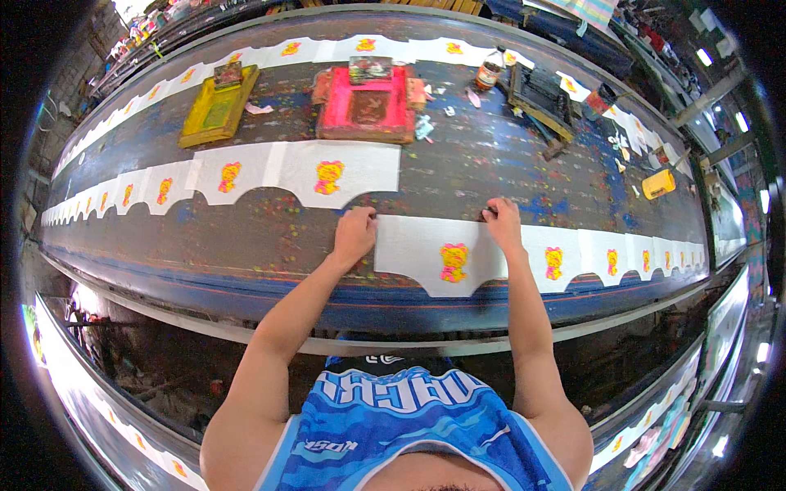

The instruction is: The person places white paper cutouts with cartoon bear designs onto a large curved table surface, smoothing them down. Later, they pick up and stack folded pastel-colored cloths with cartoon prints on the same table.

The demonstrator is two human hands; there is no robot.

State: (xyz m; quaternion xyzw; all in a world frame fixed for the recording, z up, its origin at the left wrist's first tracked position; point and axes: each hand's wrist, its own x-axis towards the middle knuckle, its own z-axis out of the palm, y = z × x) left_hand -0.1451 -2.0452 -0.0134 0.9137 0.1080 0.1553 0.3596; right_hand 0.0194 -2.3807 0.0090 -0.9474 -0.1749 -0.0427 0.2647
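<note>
A white fabric piece (pixel 417 245) with a yellow-and-pink printed figure lies on the long dark printing table (pixel 246 245) in front of me. My left hand (pixel 354 232) pinches its upper left corner. My right hand (pixel 499 219) pinches its upper right corner. Both hands have their fingers closed on the cloth's top edge. More printed white pieces (pixel 610 254) continue to the right along the near row.
Another row of printed pieces (pixel 327 168) runs left of centre. A pink screen frame (pixel 366 102) and a yellow screen frame (pixel 218 106) lie farther back, with a bottle (pixel 490 70), a dark frame (pixel 540 94) and a yellow container (pixel 658 184) at right.
</note>
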